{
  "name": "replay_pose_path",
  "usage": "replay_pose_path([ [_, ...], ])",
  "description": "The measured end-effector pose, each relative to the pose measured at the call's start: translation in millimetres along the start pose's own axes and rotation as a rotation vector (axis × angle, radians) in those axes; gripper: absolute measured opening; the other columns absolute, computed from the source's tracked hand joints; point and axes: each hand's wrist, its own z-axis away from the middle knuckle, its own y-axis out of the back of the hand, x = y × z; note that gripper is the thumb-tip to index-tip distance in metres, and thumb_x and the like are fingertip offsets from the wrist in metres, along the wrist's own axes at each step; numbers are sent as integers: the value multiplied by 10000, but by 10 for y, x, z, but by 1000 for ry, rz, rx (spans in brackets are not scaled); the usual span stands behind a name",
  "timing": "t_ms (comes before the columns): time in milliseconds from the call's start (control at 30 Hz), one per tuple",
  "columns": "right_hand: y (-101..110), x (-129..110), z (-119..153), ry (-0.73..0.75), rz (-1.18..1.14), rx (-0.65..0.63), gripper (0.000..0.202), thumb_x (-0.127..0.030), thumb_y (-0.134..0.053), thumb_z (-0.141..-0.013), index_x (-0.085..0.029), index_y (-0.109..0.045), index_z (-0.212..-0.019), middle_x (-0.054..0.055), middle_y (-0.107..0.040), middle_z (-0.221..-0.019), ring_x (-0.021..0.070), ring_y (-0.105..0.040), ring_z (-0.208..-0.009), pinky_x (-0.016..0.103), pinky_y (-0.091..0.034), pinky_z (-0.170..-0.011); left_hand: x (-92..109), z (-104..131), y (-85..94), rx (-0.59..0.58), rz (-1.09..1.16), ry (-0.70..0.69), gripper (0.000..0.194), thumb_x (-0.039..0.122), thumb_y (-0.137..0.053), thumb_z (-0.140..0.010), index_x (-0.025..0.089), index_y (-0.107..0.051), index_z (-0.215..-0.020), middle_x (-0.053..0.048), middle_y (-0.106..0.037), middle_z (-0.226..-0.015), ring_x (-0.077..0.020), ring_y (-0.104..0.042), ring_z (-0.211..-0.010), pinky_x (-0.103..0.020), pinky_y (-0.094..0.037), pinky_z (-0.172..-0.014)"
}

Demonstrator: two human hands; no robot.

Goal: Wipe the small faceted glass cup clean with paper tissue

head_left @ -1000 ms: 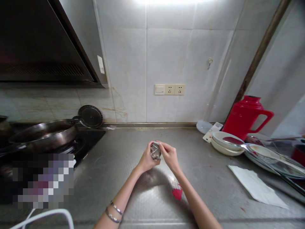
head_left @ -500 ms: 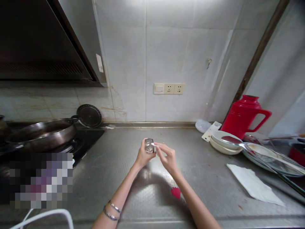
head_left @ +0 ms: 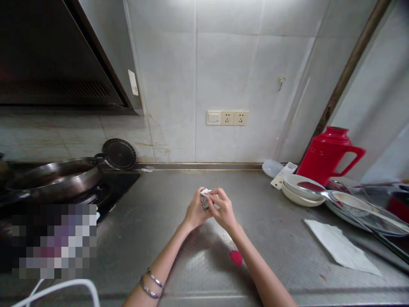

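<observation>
My left hand [head_left: 195,212] is wrapped round a small clear patterned glass jar [head_left: 205,204], held above the steel counter. My right hand [head_left: 223,209] is closed, its fingertips pinching a bit of white tissue [head_left: 205,192] against the jar's top. The fingers of both hands hide much of the jar. Beside my right forearm a flat red strawberry-shaped piece [head_left: 235,257] lies on the counter [head_left: 153,238].
On the left, a steel pan [head_left: 57,179] sits on the black stove. To the right are a red thermos jug [head_left: 329,153], stacked bowls [head_left: 300,198], plates with utensils and a white paper towel [head_left: 341,247]. A white cable [head_left: 73,283] loops at the lower left.
My right hand has moved up and over the jar, with the white tissue now at its top instead of its side. The jar has shifted slightly right and tilted.
</observation>
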Motion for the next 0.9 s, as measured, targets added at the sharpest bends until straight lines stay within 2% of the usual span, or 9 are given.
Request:
replay_pose_path([
  [133, 12, -44, 13, 64, -11, -39, 232, -190, -510, -899, -256, -711, -993, 68, -623, -883, 203, -573, -860, 357, -479, -768, -77, -23, -8, -1, -80, -1, 772, 254, -740, -633, 223, -334, -1289, -92, -616, -1127, -225, -619, -968, -382, -480, -851],
  [300, 38, -127, 8, 50, -80, -78, 210, -196, -515, -891, -215, -717, -839, 55, -623, -824, 185, -581, -810, 345, -468, -762, -29, -63, 21, 12, 80, 31, 730, 233, -740, -637, 218, -338, -1246, -40, -645, -981, -175, -634, -836, -318, -490, -780],
  [400, 81, -105, -21, -101, -98, 64, 229, -242, -508, -904, -199, -713, -810, 52, -617, -816, 168, -583, -770, 303, -470, -702, 38, -79, 55, 43, 139, 42, 747, 164, -748, -584, 204, -365, -1224, -34, -631, -986, -160, -625, -815, -285, -491, -747],
  [467, 108, -54, -47, -227, -60, 214, 245, -274, -499, -913, -197, -713, -823, 50, -614, -824, 167, -584, -776, 294, -467, -698, 69, -76, 65, 49, 138, 40, 750, 129, -736, -568, 193, -381, -1224, -39, -623, -1012, -163, -623, -842, -287, -490, -774],
  [533, 116, 2, -66, -293, -27, 288, 259, -298, -493, -916, -195, -715, -833, 50, -615, -829, 171, -588, -792, 297, -467, -717, 89, -64, 64, 22, 142, 30, 751, 123, -729, -575, 190, -382, -1238, -46, -619, -1043, -171, -622, -885, -298, -487, -813],
  [700, 58, 41, -68, -271, -96, 129, 272, -317, -490, -918, -201, -726, -848, 58, -635, -825, 175, -606, -789, 288, -483, -711, 137, -33, 42, -35, 159, -21, 750, 122, -740, -564, 190, -403, -1230, -66, -609, -1113, -193, -610, -969, -306, -477, -867],
  [833, 29, 3, -44, -224, -95, 103, 263, -314, -494, -920, -206, -730, -876, 68, -629, -846, 184, -609, -810, 299, -490, -721, 134, -32, 29, -38, 193, -11, 743, 143, -759, -575, 190, -407, -1227, -78, -621, -1131, -197, -621, -972, -304, -490, -855],
  [900, 24, -14, -28, -190, -84, 87, 254, -295, -494, -921, -215, -733, -893, 67, -626, -849, 183, -607, -809, 300, -490, -720, 107, -37, 22, -30, 220, 33, 735, 175, -764, -589, 183, -402, -1229, -77, -639, -1093, -187, -635, -918, -284, -512, -786],
])
